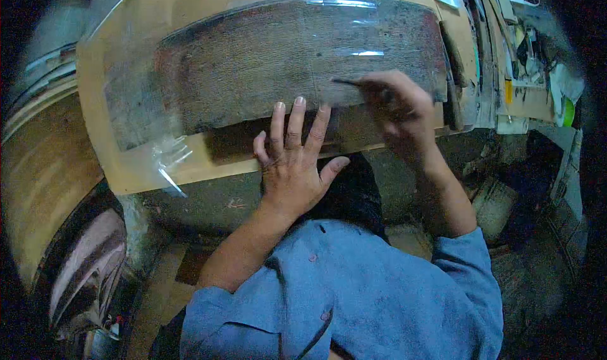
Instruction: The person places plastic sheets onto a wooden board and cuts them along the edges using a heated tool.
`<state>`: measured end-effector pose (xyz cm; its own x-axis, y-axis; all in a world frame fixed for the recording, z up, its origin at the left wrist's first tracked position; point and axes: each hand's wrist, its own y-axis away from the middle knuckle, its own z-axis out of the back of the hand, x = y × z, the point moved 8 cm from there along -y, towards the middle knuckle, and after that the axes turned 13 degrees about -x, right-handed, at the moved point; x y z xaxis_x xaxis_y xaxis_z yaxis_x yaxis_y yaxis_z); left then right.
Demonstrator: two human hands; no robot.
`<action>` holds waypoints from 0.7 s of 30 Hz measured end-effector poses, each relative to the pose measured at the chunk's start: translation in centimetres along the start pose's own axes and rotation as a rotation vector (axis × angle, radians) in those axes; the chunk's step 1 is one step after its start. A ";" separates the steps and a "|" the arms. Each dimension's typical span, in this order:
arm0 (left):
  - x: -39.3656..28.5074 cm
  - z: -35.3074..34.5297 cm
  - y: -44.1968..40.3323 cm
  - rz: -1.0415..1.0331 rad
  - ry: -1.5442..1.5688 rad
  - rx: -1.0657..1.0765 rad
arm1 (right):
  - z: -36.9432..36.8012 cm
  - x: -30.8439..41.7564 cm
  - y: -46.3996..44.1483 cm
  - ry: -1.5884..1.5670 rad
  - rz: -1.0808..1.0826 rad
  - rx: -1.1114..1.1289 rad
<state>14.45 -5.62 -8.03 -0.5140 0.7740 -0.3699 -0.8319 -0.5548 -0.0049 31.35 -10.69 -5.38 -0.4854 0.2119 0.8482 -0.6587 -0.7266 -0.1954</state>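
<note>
A dark, worn, curved sheet (246, 62) with a fine ribbed texture lies on a tan board (120, 164) in front of me. Clear glossy film (344, 4) covers parts of both. My left hand (292, 151) is spread, palm down, its fingertips at the sheet's near edge. Over the sheet's right part, my right hand (401, 110) is closed around a thin dark stick-like tool (344, 81). Motion blurs this hand, and its fingers hide most of the tool, so I cannot tell its kind or whether its tip touches the sheet.
Stacked boards and sheets (490, 43) crowd the right side, near a green roll (569, 113). On the left stand a curved tan panel (44, 170) and a container with a pale crumpled lining (88, 265). The board's near edge is close to my body.
</note>
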 end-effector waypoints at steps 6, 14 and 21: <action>-0.1 0.2 -0.4 0.040 0.032 0.012 | 6.5 -6.3 -5.1 0.022 -0.198 -0.371; 1.0 1.5 1.8 0.041 0.248 -0.163 | 8.6 -12.7 -7.9 0.528 -0.300 -0.408; 5.3 -4.1 2.8 0.697 1.040 -0.103 | 7.5 -5.8 -3.8 0.213 -0.182 -0.417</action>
<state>10.21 -4.29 -13.79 -0.3904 -0.2730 -0.8792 -0.4063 -0.8059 0.4307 40.97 -14.03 -5.91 -0.4190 0.4716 0.7759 -0.8963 -0.3515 -0.2704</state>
